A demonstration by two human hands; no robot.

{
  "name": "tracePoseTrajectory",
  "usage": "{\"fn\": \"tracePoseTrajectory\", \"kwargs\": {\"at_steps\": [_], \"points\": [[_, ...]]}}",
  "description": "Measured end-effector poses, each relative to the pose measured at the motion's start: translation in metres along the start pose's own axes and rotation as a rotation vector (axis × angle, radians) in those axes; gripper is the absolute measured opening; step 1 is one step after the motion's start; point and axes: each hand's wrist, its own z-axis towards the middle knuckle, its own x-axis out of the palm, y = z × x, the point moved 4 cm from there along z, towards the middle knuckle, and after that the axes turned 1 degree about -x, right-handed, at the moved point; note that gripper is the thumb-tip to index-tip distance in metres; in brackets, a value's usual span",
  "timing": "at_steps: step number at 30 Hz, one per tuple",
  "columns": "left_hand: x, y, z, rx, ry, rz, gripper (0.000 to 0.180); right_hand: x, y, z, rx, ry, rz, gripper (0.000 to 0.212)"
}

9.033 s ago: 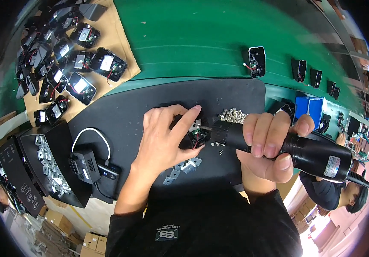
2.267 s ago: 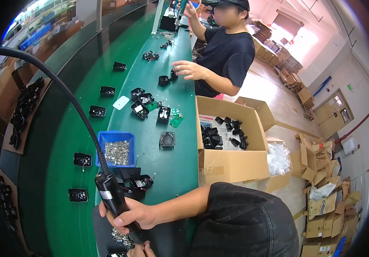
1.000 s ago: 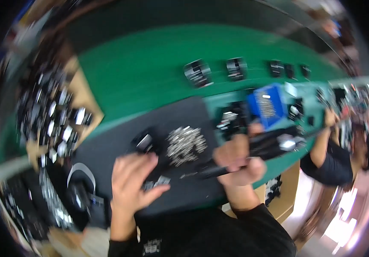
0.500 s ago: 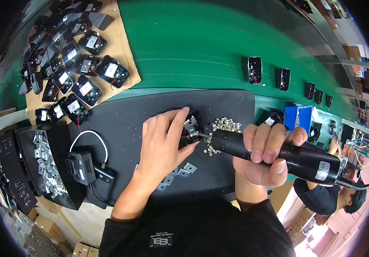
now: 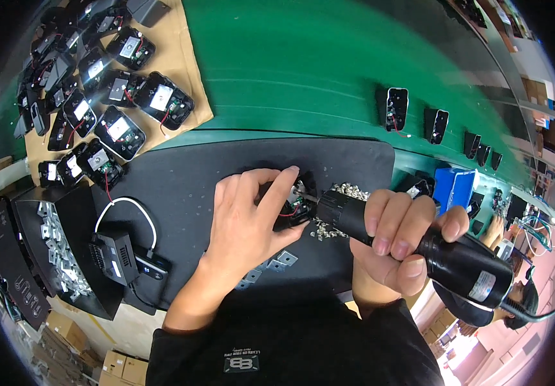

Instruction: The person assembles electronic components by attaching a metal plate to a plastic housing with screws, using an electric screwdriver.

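Note:
My left hand curls around a small black plastic housing on the dark mat, thumb and fingers at its edges. Inside it a circuit board and a red wire show; part of the housing is hidden by my fingers. My right hand grips a black electric screwdriver lying slanted across the palm, its bit reaching into the housing. Behind the tool's nose is a heap of small silvery metal parts. Several square metal plates with holes lie near my left wrist.
Similar housings crowd a cardboard sheet at the far left; others stand on the green surface at right. A box of metal plates and a small device with a white cable sit left. A blue bin and a co-worker are right.
The housing has turned and shifted slightly in my left hand. My right hand has tilted the screwdriver more steeply, its rear end lower in the picture. The whole view has shifted a little.

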Motion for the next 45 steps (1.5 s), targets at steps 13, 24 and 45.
{"fn": "tracePoseTrajectory", "kwargs": {"at_steps": [13, 24, 45], "points": [[-0.006, -0.002, 0.004, 0.059, -0.038, 0.005, 0.067, 0.004, -0.013, -0.003, -0.116, 0.287, 0.041, 0.047], [-0.139, 0.005, -0.028, -0.131, -0.486, 0.461, 0.072, -0.044, 0.076, -0.023, -0.171, -0.019, 0.14, 0.044], [-0.03, -0.007, -0.065, -0.051, 0.276, 0.287, 0.037, -0.085, 0.055, -0.063, 0.021, -0.177, 0.097, 0.043]]}}
